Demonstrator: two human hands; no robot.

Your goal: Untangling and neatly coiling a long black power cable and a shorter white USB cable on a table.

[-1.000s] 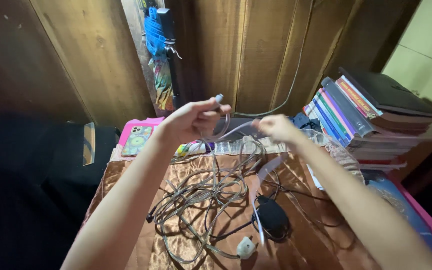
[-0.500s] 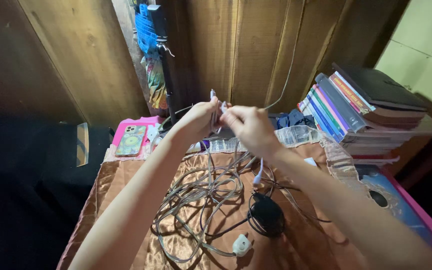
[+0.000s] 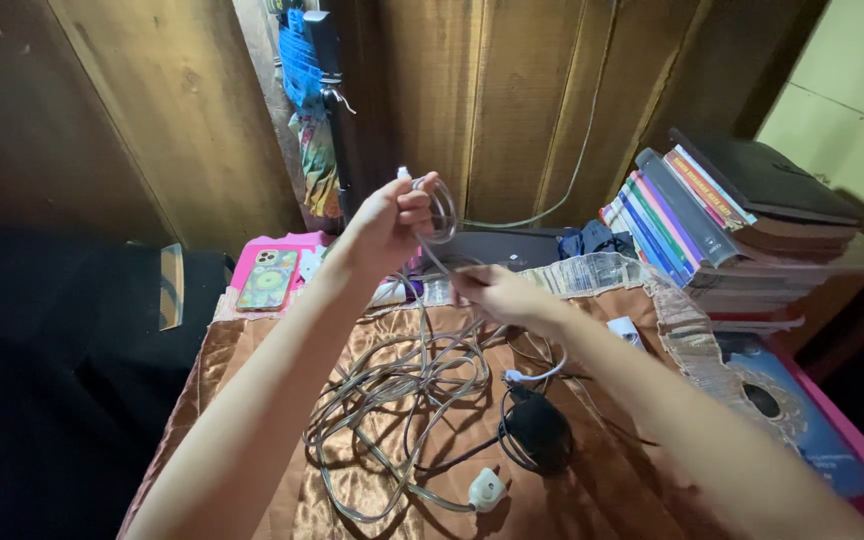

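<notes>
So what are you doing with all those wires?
A person's left hand holds up a small loop of thin white cable, while the right hand pinches the same cable lower down. Below them, a tangle of clear cord with a white switch and a black round gadget lies on the shiny brown cloth.

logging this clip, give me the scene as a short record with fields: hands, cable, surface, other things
left hand: raised, pinching small loops of the thin clear flat cable
right hand: lower, gripping the same cable's run
cable: rest lies in a loose tangle on the cloth
surface: shiny copper-brown satin cloth
other things: small white inline switch; round black device; phone in a colourful patterned case; leaning stack of books
</notes>
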